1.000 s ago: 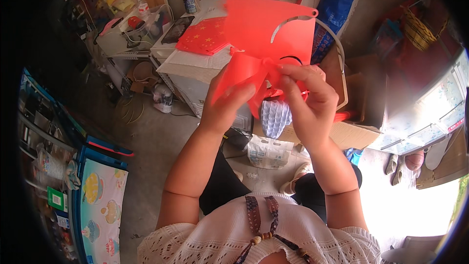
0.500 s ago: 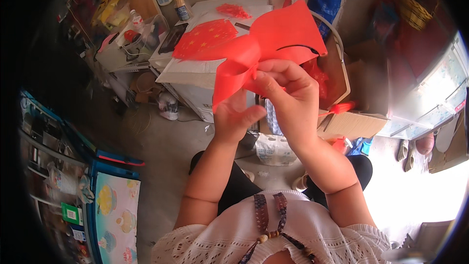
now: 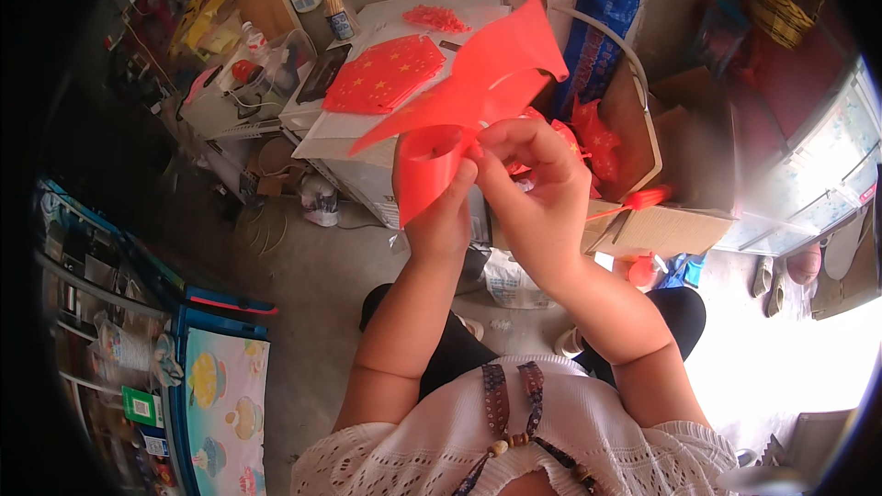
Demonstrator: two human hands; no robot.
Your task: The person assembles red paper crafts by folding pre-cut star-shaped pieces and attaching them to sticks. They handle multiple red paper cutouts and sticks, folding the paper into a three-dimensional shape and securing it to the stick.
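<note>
A blue printed bag (image 3: 597,14) is leaning upright against the wall at top centre. 1 open brown cardboard box (image 3: 657,225) is sitting to its lower right. A small green label (image 3: 140,404) is showing on the shelving at lower left.

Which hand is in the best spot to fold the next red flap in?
Probably the right hand. Its fingertips pinch the middle of the red plastic sheet, right below the free flaps, while the left hand is busy gripping the curled loop.
</note>
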